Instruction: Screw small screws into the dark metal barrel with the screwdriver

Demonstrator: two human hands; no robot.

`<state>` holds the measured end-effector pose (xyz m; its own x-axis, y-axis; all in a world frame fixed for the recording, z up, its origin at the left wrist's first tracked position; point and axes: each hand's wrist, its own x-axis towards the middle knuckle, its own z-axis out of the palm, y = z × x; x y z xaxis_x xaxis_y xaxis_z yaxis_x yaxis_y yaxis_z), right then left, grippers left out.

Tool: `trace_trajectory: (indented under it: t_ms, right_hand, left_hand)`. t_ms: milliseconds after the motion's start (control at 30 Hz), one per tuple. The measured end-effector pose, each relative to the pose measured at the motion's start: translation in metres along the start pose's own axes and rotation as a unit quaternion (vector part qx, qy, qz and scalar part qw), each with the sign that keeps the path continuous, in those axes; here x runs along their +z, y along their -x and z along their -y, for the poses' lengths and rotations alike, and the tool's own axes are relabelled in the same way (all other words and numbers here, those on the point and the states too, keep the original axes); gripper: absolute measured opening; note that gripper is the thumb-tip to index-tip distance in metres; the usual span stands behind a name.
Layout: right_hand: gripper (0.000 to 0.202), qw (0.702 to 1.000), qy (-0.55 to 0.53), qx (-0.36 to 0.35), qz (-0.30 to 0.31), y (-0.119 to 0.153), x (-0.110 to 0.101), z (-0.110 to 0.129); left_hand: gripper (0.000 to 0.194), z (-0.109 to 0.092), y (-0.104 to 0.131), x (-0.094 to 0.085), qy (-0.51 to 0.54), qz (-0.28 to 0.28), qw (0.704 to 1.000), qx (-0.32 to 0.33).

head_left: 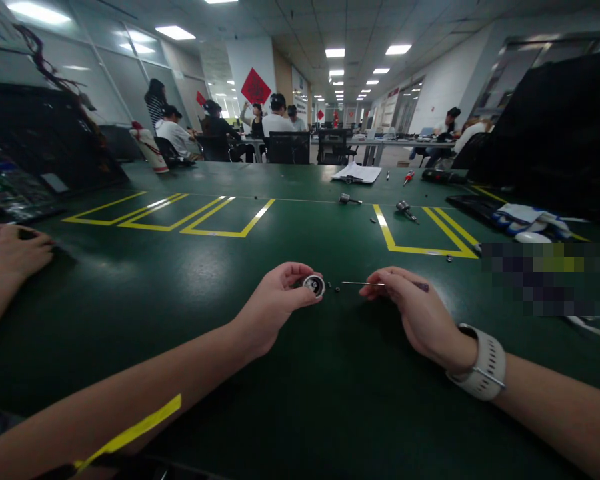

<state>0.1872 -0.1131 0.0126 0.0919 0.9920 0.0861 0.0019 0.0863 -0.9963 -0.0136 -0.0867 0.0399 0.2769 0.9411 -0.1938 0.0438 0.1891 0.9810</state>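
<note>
In the middle of the head view, my left hand [283, 293] is closed round a small round metal housing [314, 286], its open face turned toward me. To the right, my right hand [405, 300] grips a thin screwdriver [363, 284] with a dark handle. The blade points left toward the housing and stays apart from it. Between the two lie a few tiny dark parts, one of them a small ring-like piece [337, 290] on the green table [300, 387].
Yellow tape outlines [215, 233] mark the table. Farther back are two metal assemblies [350, 199] [406, 211], a clipboard with papers [357, 173], a red screwdriver [409, 177] and gloves [533, 219]. Another person's hand [17, 250] rests at the left. Dark equipment stands on both sides.
</note>
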Motion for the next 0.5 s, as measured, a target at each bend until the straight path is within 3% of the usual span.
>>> trace_trajectory:
  t_ms: [333,500]
  right_hand:
    - [0.024,0.993,0.098,0.003,0.060,0.000,-0.002,-0.006]
    - [0.024,0.974,0.214,-0.029,0.070,0.001,-0.003,0.009]
  left_hand:
    - [0.035,0.001,0.000,0.001,-0.016,0.001,1.000,-0.002]
    - [0.037,-0.001,0.000,0.001,-0.006,-0.010,1.000,-0.011]
